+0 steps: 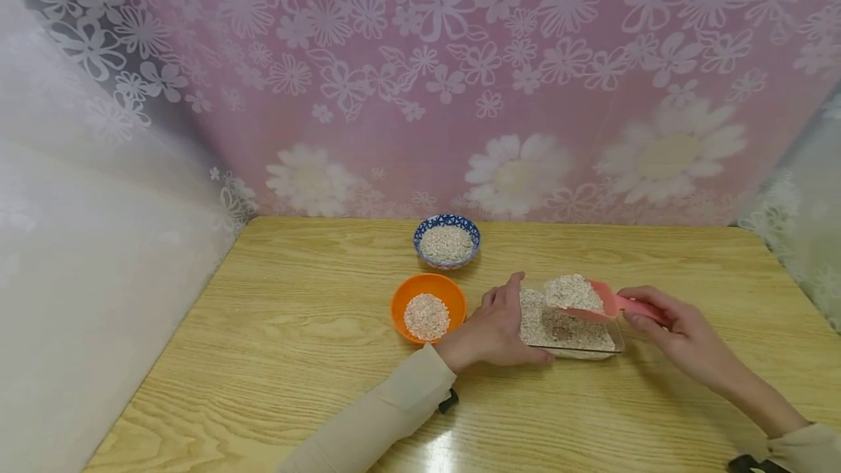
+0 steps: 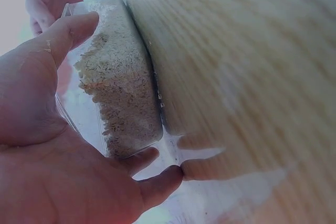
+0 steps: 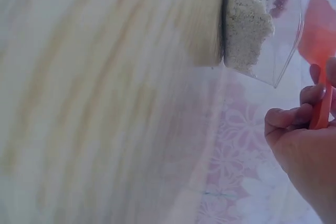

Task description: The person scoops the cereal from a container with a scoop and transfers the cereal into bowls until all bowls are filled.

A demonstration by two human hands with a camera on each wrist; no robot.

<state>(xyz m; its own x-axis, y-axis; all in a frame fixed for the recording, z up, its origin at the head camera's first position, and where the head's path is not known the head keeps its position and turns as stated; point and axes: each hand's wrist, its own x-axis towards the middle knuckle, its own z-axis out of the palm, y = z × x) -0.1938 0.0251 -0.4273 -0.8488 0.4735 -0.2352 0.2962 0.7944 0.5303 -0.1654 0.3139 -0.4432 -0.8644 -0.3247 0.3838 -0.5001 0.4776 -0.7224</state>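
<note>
My right hand (image 1: 680,334) grips the handle of a pink scoop (image 1: 609,301), heaped with pale oat-like flakes (image 1: 573,292). The scoop is above a clear rectangular container (image 1: 619,341) holding more of the flakes. My left hand (image 1: 496,327) holds that container at its left end, thumb along the near side. In the left wrist view, the thumb of the left hand (image 2: 58,103) presses the clear wall, and flakes show through it. The right wrist view has the right hand (image 3: 310,140) with its fingers wrapped round the scoop handle (image 3: 321,103).
Left of the container stands an orange bowl (image 1: 398,305) with a small heap of flakes. Behind it is a blue-and-white patterned bowl (image 1: 418,239), fuller with flakes. All stand on a wood-grain table (image 1: 296,341), backed by a pink flowered curtain (image 1: 394,93).
</note>
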